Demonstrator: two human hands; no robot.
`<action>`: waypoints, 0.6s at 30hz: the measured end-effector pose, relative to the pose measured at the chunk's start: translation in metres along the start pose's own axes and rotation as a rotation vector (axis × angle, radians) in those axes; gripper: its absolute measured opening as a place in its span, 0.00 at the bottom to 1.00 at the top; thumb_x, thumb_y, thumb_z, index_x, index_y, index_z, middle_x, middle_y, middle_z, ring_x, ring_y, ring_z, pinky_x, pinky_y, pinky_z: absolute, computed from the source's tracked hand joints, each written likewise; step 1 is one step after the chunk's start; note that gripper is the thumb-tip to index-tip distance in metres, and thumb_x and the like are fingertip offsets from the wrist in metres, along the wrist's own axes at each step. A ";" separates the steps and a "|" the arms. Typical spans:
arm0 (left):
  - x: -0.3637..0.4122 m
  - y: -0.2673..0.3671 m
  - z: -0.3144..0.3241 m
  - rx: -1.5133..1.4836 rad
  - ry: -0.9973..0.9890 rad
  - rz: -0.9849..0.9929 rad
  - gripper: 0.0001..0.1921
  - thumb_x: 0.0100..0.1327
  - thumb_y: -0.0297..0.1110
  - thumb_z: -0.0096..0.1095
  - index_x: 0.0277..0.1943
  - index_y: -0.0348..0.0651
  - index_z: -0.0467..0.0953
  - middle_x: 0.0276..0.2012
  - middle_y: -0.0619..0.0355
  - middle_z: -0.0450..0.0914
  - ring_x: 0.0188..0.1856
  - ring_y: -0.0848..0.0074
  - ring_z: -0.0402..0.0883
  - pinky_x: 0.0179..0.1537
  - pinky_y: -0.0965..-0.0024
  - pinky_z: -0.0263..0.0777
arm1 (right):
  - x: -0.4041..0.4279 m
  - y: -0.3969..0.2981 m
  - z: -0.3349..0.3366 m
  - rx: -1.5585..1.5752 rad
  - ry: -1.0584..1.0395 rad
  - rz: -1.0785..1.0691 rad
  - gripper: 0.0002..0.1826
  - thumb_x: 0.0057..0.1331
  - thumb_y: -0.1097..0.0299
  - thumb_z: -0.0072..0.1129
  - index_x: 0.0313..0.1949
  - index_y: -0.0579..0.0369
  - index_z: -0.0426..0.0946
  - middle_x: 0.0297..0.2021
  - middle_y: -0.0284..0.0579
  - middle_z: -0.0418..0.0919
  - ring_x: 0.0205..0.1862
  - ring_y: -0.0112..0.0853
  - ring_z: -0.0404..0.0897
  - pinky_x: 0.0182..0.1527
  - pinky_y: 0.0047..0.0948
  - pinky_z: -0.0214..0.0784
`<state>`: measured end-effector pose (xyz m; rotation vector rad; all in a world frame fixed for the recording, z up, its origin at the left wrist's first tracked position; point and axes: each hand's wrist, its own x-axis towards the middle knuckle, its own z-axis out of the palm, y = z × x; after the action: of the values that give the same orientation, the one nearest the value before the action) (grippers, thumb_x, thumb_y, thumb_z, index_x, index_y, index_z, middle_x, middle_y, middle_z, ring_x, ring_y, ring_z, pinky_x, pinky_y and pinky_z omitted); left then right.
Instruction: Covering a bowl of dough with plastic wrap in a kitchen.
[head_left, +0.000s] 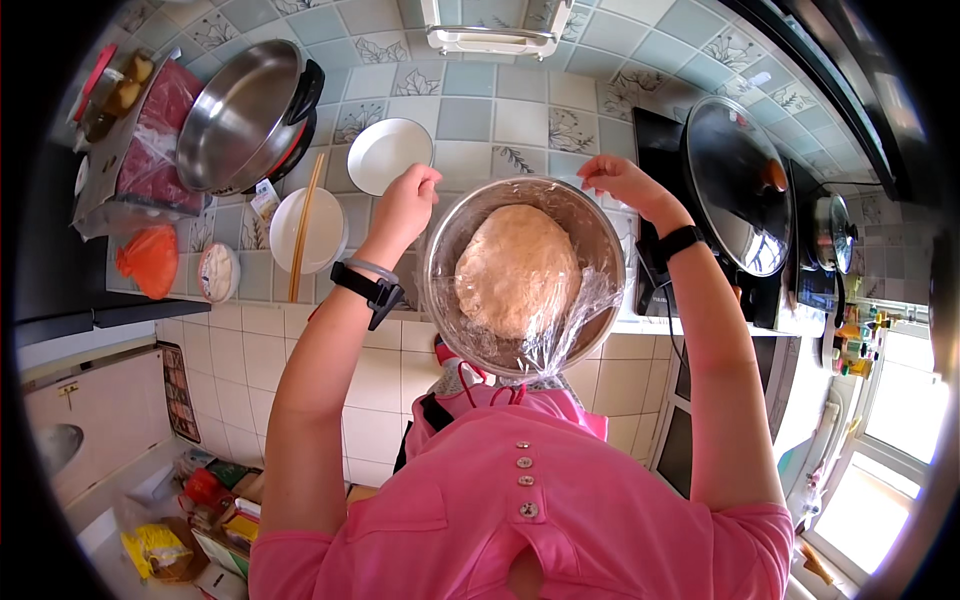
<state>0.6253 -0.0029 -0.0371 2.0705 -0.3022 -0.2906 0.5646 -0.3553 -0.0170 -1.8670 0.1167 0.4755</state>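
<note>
A round mass of dough (517, 270) lies in a large metal bowl (600, 330) at the counter's front edge. Clear plastic film (577, 319) covers much of the bowl and bunches up at its near right rim. At the bowl's far left is my left hand (411, 201), fingers closed together, seemingly pinching the film's edge. My right hand (621, 184) is at the far right side with thumb and fingertips together, also seemingly on the film. The film is so clear that its far edge is hard to make out.
White bowls (390, 154) stand left of the dough, with wooden chopsticks (304, 232) across the nearer one. Farther left are a steel pan (236, 112), a tub of white stuff (218, 274) and an orange bag (150, 259). A glass-lidded pan (735, 187) sits at right; a cord (670, 322) hangs nearby.
</note>
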 end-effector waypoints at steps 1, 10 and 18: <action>0.000 0.001 0.000 0.040 -0.005 0.036 0.08 0.65 0.32 0.54 0.41 0.37 0.75 0.26 0.60 0.77 0.27 0.80 0.73 0.31 0.75 0.68 | 0.001 -0.003 0.002 -0.002 0.002 0.029 0.11 0.64 0.63 0.55 0.39 0.57 0.76 0.30 0.34 0.77 0.33 0.22 0.72 0.38 0.20 0.64; 0.002 0.004 0.001 0.208 0.030 0.136 0.09 0.63 0.35 0.57 0.38 0.37 0.73 0.24 0.56 0.78 0.26 0.74 0.76 0.30 0.72 0.69 | 0.012 0.003 -0.001 -0.226 -0.017 0.069 0.14 0.64 0.57 0.56 0.33 0.56 0.80 0.30 0.31 0.77 0.32 0.21 0.70 0.39 0.22 0.65; -0.003 -0.001 0.009 0.293 0.093 0.202 0.06 0.62 0.33 0.57 0.37 0.40 0.73 0.26 0.51 0.79 0.28 0.63 0.79 0.30 0.66 0.70 | 0.020 0.017 0.004 -0.048 -0.025 0.093 0.11 0.63 0.62 0.56 0.36 0.56 0.79 0.28 0.30 0.77 0.32 0.21 0.71 0.38 0.20 0.65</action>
<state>0.6200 -0.0090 -0.0419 2.3102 -0.5187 -0.0276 0.5767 -0.3544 -0.0402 -1.9082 0.1772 0.5700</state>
